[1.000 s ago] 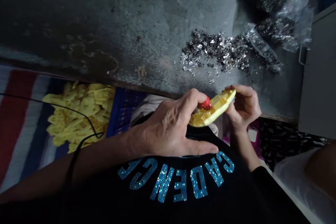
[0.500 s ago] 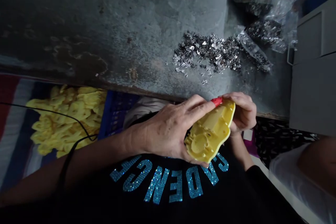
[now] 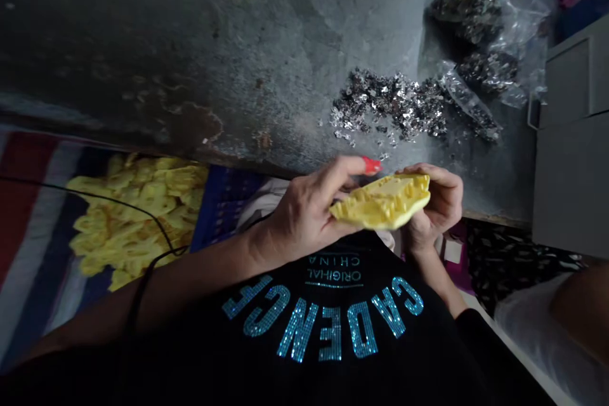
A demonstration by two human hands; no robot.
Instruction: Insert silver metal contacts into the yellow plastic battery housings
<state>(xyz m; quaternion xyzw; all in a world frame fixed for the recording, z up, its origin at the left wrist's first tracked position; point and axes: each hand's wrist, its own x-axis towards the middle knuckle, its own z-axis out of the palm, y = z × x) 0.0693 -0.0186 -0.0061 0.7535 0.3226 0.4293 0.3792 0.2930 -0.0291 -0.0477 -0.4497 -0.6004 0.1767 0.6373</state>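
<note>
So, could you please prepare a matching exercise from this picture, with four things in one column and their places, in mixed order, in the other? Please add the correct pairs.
Things
1. Loose metal pieces
2. Yellow part just below them in the picture
3. Red cover
4. Heap of yellow parts

Places
A. On a finger of the left hand
B. At the picture's left, below the table edge
C. Spread on the table
D. Held between the left hand and the right hand

Pairs: 1-C, 2-D, 3-A, 4-B

Black shirt (image 3: 339,323): "CADENCE", "ORIGINAL CHINA", upside down.
</note>
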